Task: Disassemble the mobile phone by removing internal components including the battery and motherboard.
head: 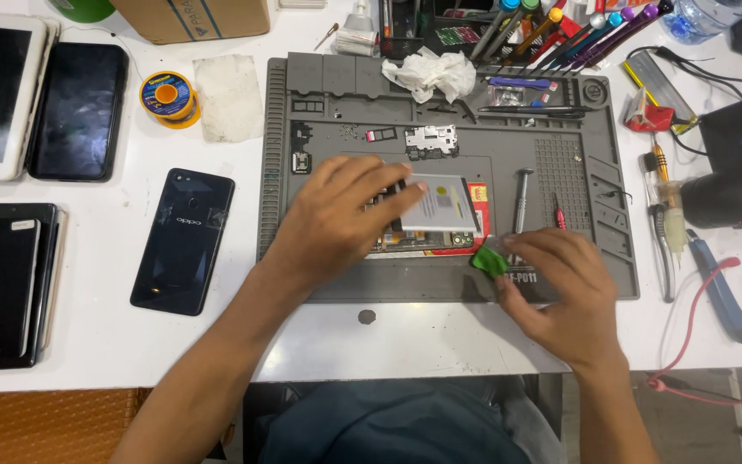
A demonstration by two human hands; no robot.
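Nearest, the right hand (560,288) pinches a small green pick (489,260) between thumb and fingertips at the lower right corner of the opened phone (435,219). The left hand (341,215) lies flat with fingers spread on the phone's exposed insides (its pale battery shows beside the fingertips), pressing it onto the grey repair mat (440,146). Farther back on the mat lie a screwdriver (521,198), a metal shield plate (431,140) and a crumpled tissue (431,73); a dark phone (184,239) rests on the white bench (216,344) to the left.

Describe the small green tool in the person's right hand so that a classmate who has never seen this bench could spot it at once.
Start at the grey repair mat in the middle of the white table. Near its front edge lies an opened phone, pressed down by the left hand. Just right of that phone, the right hand pinches a small green plastic pick, the only bright green thing on the mat.
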